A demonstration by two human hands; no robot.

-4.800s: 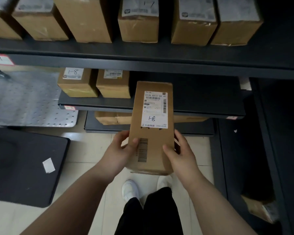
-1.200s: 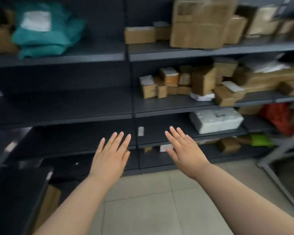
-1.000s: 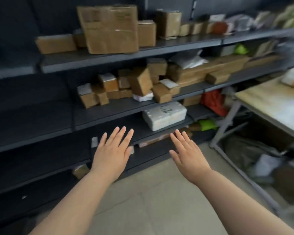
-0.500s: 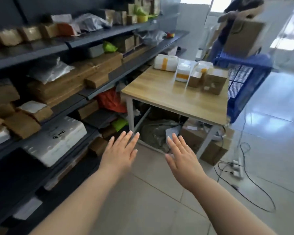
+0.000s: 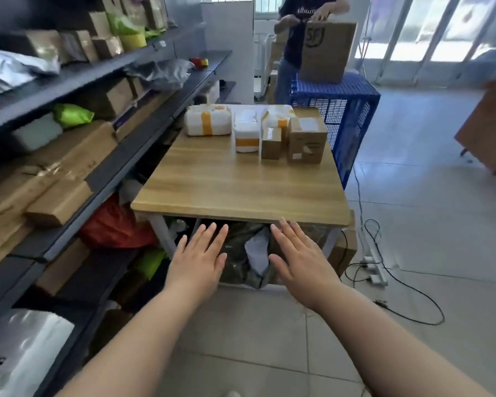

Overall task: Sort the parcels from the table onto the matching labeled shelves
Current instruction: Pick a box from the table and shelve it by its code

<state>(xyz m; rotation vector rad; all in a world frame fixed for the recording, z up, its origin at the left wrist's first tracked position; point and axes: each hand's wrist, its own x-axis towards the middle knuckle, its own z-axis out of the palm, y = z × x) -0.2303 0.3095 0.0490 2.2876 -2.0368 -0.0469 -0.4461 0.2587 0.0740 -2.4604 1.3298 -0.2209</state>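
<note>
Two hands: left hand (image 5: 198,259) and right hand (image 5: 298,259) are hovering side by side, palms down, fingers straight and spread, gripping nothing.
Parcels: five are sitting bunched at the far end of the table (image 5: 241,190), well apart from both hands, ahead of the fingertips.
White parcels: three; the left white parcel (image 5: 206,124) and middle white parcel (image 5: 245,133) are showing orange tape, and the rear white parcel (image 5: 278,117) is partly hiding behind the boxes.
Brown boxes: two; the small brown box (image 5: 271,143) is standing just beside the large brown box (image 5: 307,140).
Table edge: the near edge is lying just beyond the fingertips, no contact showing.
Shelves (image 5: 121,156): running along the left, crowded with cartons and bags; count cannot be told.
Other person (image 5: 295,32): one, handling a tall carton (image 5: 324,53) on a blue crate (image 5: 352,110) behind the table.
</note>
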